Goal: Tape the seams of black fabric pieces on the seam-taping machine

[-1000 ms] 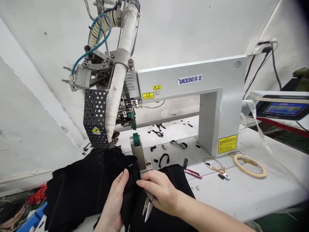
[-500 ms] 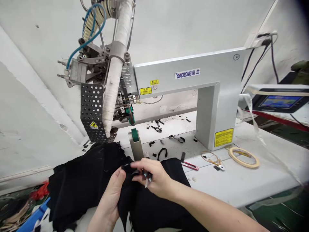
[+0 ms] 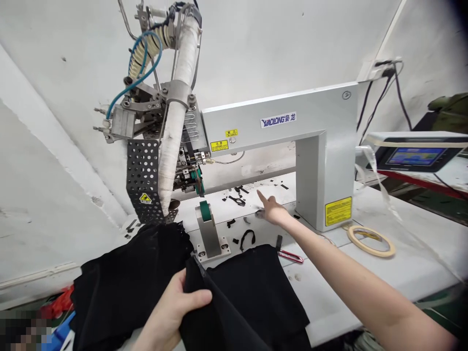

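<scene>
My left hand (image 3: 179,307) grips a fold of the black fabric (image 3: 248,287) near the table's front edge. The fabric drapes over the table edge in front of a metal post with a green roller (image 3: 205,212). My right hand (image 3: 272,210) is stretched far out over the white table (image 3: 365,282), under the arm of the grey seam machine (image 3: 278,122). Its index finger points away and the other fingers are curled. Its palm is hidden, so I cannot tell whether it holds anything. Small black scraps (image 3: 237,200) lie around it.
Red-handled snips (image 3: 290,256) lie right of the fabric. A roll of tape (image 3: 371,241) sits by the machine's column. A touchscreen panel (image 3: 417,156) stands at the right. A perforated black guard (image 3: 143,180) and a wrapped pipe (image 3: 175,122) hang over the fabric's left part.
My right hand has left the fabric and reached away to the table under the machine arm; the metal snips it held no longer show. My left hand keeps its grip on the fabric.
</scene>
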